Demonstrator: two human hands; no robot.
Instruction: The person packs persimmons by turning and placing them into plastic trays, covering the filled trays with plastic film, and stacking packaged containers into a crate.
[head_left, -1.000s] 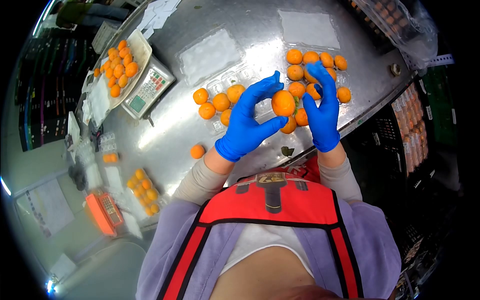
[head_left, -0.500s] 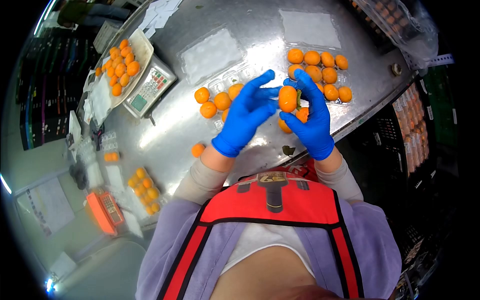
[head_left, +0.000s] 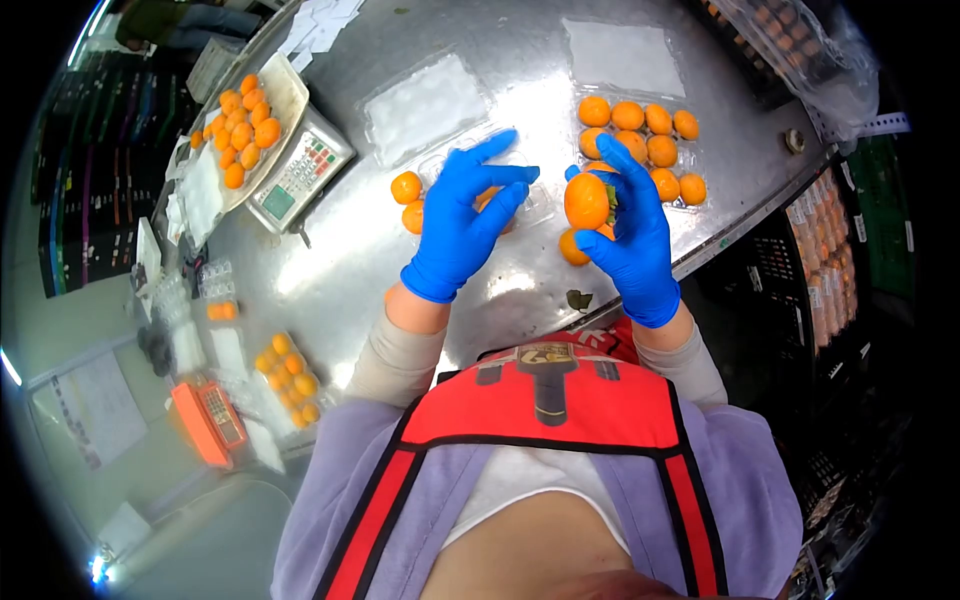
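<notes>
In my right hand (head_left: 640, 235) is an orange persimmon (head_left: 587, 201) with a green calyx, held between thumb and fingers. Another persimmon (head_left: 573, 247) lies on the table just below it. My left hand (head_left: 455, 205), in a blue glove like the right, hovers with fingers spread over a clear plastic tray (head_left: 540, 207). Persimmons (head_left: 406, 186) show at that tray's left side, and part of one (head_left: 487, 197) appears between the left thumb and fingers. The glove hides the tray's middle. Beyond the right hand stands a fuller group of persimmons (head_left: 628, 115) in a clear tray.
A scale (head_left: 300, 175) at left carries a pan of persimmons (head_left: 240, 125). Two white-lined clear trays (head_left: 425, 105) lie farther back. Near the left edge are an orange device (head_left: 210, 422) and a filled pack (head_left: 287, 380). Crates (head_left: 770, 265) stand right of the table.
My left hand has moved left and slightly toward me, covering more of the near tray's fruit. The persimmon in my right hand has turned and shifted slightly nearer. The loose persimmon by my left wrist is now hidden.
</notes>
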